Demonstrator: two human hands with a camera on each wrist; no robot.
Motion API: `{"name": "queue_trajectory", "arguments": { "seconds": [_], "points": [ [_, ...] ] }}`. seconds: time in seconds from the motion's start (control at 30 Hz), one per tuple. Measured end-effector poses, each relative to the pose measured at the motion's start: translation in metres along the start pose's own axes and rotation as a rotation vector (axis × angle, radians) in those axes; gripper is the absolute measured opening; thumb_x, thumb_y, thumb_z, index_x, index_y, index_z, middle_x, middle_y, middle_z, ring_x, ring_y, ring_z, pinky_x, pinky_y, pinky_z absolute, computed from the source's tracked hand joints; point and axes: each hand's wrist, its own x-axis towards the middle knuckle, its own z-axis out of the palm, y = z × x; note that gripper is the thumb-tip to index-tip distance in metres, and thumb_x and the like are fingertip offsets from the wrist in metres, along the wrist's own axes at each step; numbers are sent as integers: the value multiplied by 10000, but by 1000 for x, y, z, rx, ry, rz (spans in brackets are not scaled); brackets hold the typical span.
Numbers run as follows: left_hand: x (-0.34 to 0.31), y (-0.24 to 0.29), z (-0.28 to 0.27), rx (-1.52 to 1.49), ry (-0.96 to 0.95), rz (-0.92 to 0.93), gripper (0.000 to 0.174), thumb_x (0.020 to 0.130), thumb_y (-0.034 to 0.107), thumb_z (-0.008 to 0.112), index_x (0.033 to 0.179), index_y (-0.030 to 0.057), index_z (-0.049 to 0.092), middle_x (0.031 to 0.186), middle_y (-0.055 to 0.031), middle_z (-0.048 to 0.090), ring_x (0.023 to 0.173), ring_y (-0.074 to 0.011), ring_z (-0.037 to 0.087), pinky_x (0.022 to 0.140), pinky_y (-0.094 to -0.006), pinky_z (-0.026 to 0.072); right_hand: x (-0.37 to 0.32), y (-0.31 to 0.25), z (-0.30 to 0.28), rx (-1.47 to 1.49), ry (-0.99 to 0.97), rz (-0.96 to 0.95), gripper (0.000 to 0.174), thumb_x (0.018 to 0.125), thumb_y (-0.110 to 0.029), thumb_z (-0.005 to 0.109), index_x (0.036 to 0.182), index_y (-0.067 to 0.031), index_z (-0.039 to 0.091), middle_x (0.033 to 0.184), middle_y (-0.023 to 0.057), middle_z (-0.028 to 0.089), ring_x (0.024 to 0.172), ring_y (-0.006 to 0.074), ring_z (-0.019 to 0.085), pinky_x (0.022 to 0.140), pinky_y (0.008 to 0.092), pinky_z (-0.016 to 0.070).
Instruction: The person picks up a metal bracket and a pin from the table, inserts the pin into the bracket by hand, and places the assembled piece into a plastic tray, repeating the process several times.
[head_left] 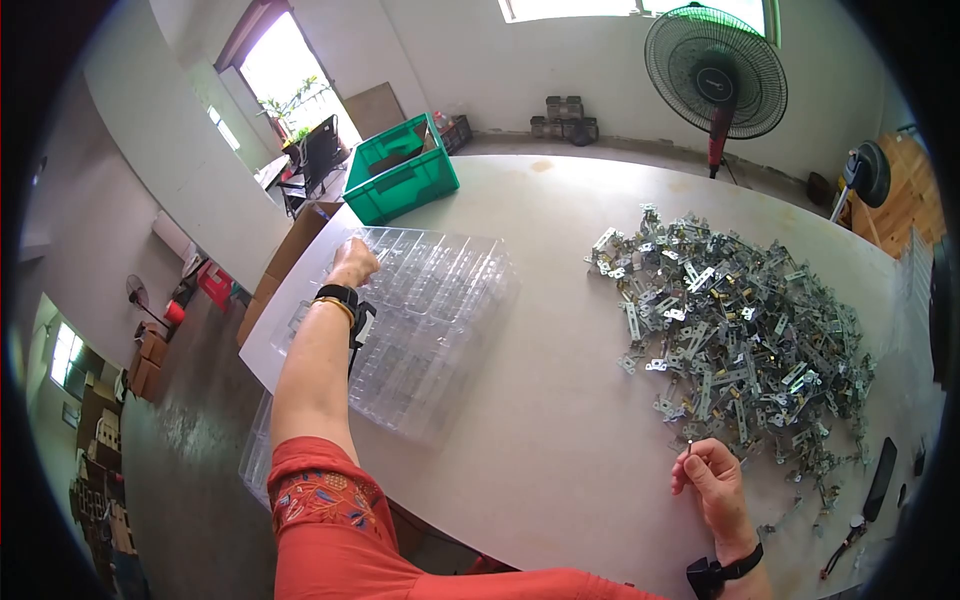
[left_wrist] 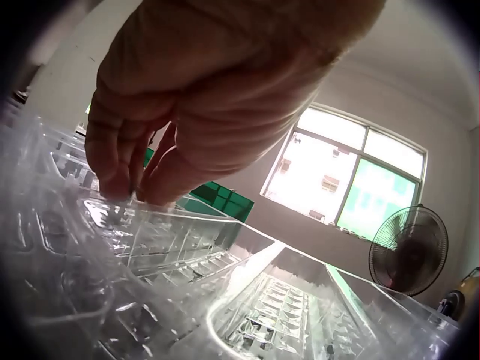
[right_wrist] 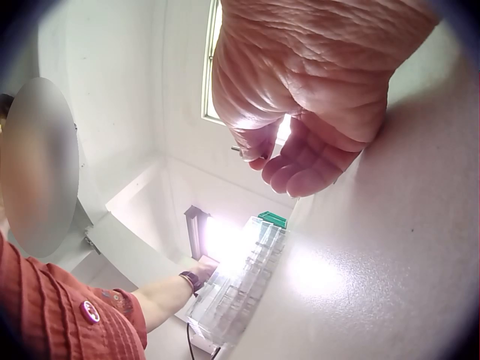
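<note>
My left hand point(head_left: 354, 264) reaches to the far left corner of a clear plastic compartment tray point(head_left: 440, 275). In the left wrist view, the thumb and fingers point(left_wrist: 116, 184) pinch together at the tray's upper edge point(left_wrist: 217, 217), and the fingertips partly hide what lies between them. Close to the near side of the metal pile, my right hand point(head_left: 715, 490) holds a small metal pin point(head_left: 689, 447) upright between thumb and index finger. From the right wrist, only the short silver end of that pin point(right_wrist: 236, 148) pokes out past the thumb, with the other fingers curled in.
A heap of small metal brackets point(head_left: 740, 330) covers the table's point(head_left: 560, 400) right side. Behind the trays stands a green crate point(head_left: 405, 190). A black-handled tool point(head_left: 880, 480) lies at the right edge. Beyond the table stands a fan point(head_left: 715, 80).
</note>
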Motion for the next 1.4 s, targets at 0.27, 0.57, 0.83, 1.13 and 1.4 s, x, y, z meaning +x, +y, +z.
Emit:
{"name": "queue_trajectory", "arguments": {
  "seconds": [0.27,0.57,0.83,1.13,1.4],
  "points": [
    [-8,3,-1,-39,11,-31,243,817,92,700,1008,-59,696,811,-180,735,668,-265,738,615,-363,602,0,0,0,-11,-6,1,122,987,-149,654,1013,-34,623,878,63,675,752,148,643,671,298,550],
    [-1,0,4,57,110,30,329,809,132,635,1073,-56,697,989,-237,729,899,-345,737,819,-409,586,-3,-1,2,2,27,1,93,993,-120,635,1005,-29,626,876,60,672,759,144,638,680,295,545],
    [-47,61,-23,-132,97,358,219,759,234,686,731,19,709,641,-121,677,543,-200,662,537,-339,528,1,-7,1,20,-32,54,113,1000,-138,629,1013,-26,640,892,54,664,762,125,630,689,281,529],
    [-254,186,-12,-336,-189,1069,225,887,184,696,892,-40,695,729,-67,665,676,-129,616,629,-301,506,2,-7,-4,-2,-184,86,131,1002,-176,634,1007,-47,655,910,9,662,803,93,620,735,265,527],
    [-338,249,47,-611,-367,1205,190,894,157,705,950,-24,694,816,-49,663,715,-95,595,655,-270,497,-3,-10,-3,-109,-300,142,169,993,-215,654,1007,-46,663,863,-34,627,811,56,560,756,231,473]
  ]
}}
